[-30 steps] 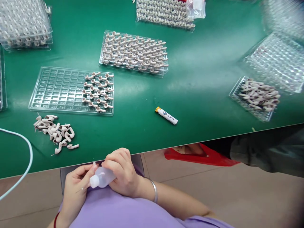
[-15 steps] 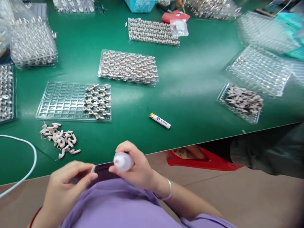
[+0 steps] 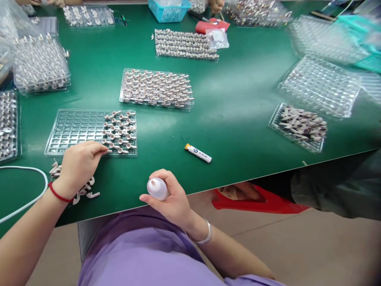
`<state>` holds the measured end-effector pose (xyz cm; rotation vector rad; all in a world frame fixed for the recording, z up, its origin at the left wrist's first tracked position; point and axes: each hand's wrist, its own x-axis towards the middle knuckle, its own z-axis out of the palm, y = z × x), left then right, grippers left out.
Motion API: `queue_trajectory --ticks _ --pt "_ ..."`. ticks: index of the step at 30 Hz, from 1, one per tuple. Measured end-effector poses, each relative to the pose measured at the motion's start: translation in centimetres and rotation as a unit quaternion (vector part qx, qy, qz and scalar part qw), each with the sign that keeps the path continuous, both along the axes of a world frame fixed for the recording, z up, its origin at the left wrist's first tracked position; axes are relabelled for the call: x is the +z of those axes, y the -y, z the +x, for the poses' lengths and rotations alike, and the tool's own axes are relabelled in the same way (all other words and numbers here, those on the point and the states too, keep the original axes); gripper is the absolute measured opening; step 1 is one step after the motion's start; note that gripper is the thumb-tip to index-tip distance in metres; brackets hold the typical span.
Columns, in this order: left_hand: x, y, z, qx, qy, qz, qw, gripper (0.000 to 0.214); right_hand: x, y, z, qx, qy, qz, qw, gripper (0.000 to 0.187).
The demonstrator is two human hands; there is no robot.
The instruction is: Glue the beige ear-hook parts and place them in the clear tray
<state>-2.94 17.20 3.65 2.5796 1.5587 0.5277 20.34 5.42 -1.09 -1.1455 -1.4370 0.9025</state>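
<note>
My left hand [image 3: 79,165] reaches over the front edge of a clear plastic tray [image 3: 74,126], fingers pinched on a small white earbud shell [image 3: 109,151]. Most of that shell is hidden by the fingertips. Rows of similar shells [image 3: 120,131] fill the tray's right part, while its left pockets hold none. Under and beside my left wrist lies a loose pile of earbud shells [image 3: 93,194], partly covered by the hand. Near the table's front edge, my right hand [image 3: 175,204] is wrapped round a translucent white squeeze bottle [image 3: 158,190], its narrow tip pointing up toward me.
A white tube with a yellow end [image 3: 198,153] lies right of centre. Behind stands a full tray of shells [image 3: 156,89]; another tray [image 3: 300,123] heaped with shells is at the right. A white cable [image 3: 28,168] curves at the left. Other people's hands [image 3: 216,6] show at the far edge.
My left hand has moved from near my body up and forward to the tray, carrying the small shell. The right hand keeps the bottle, shifted slightly.
</note>
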Motion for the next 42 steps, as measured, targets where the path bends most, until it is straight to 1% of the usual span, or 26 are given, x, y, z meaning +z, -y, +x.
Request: queue_trajectory --ticks 3,6,9,11,13,15,18,22,25,26,28,31,33,35,38,40,42 --pt "0.3 0.3 -0.1 0.013 0.005 -0.015 1.0 0.023 -0.1 0.0 0.0 0.0 -0.003 0.004 1.0 0.031" --pt "1.6 1.2 -0.7 0.039 0.01 -0.015 0.999 0.021 -0.2 0.1 0.0 -0.006 -0.002 0.005 1.0 0.032" --pt "2.9 3.1 -1.6 0.085 -0.032 -0.04 0.995 0.025 -0.3 0.2 0.0 -0.008 0.003 -0.003 1.0 0.033" --pt "3.3 4.5 -2.0 0.108 -0.079 -0.076 0.988 0.029 -0.2 0.2 -0.1 -0.005 0.003 -0.002 1.0 0.032" --pt "3.2 5.8 -2.1 0.107 -0.13 -0.095 0.981 0.033 -0.1 0.2 -0.1 -0.002 0.002 0.005 1.0 0.032" --pt "2.7 6.6 -2.0 0.092 -0.173 -0.093 0.976 0.034 0.1 0.1 -0.2 -0.001 0.001 0.009 1.0 0.032" --pt "1.8 7.0 -1.9 0.077 -0.189 -0.075 0.976 0.029 0.1 0.1 -0.2 -0.002 0.001 0.007 1.0 0.032" --pt "1.2 6.9 -2.0 0.05 -0.138 -0.059 0.987 0.026 0.0 0.2 -0.1 -0.003 0.001 -0.007 1.0 0.032" --pt "1.4 7.3 -1.4 0.035 -0.065 -0.056 0.996 0.027 0.3 0.2 -0.4 0.002 -0.006 -0.027 1.0 0.029" --pt "1.6 7.6 -1.0 0.03 -0.027 -0.068 0.997 0.027 0.5 0.1 -0.6 0.008 -0.014 -0.035 0.999 0.027" --pt "2.1 8.3 0.0 0.016 0.061 -0.123 0.99 0.024 0.9 -0.1 -1.3 0.031 -0.032 -0.043 0.998 0.026" --pt "2.4 9.1 1.3 0.004 0.173 -0.215 0.961 0.021 1.4 -0.5 -2.3 0.076 -0.057 -0.027 0.995 0.026" --pt "2.2 9.3 1.7 0.011 0.216 -0.246 0.945 0.021 1.4 -0.9 -2.8 0.089 -0.062 -0.013 0.994 0.026" --pt "1.7 9.3 1.7 0.013 0.233 -0.251 0.939 0.02 1.3 -1.3 -3.2 0.088 -0.062 -0.015 0.994 0.026" --pt "1.0 9.0 1.3 -0.005 0.221 -0.234 0.947 0.019 1.0 -1.9 -3.5 0.088 -0.07 -0.034 0.993 0.028" --pt "0.6 8.8 1.1 -0.024 0.193 -0.2 0.961 0.02 1.0 -2.4 -3.6 0.085 -0.066 -0.043 0.993 0.028" --pt "0.4 8.5 1.0 -0.042 0.153 -0.133 0.978 0.022 1.2 -2.8 -3.8 0.078 -0.053 -0.05 0.994 0.027"
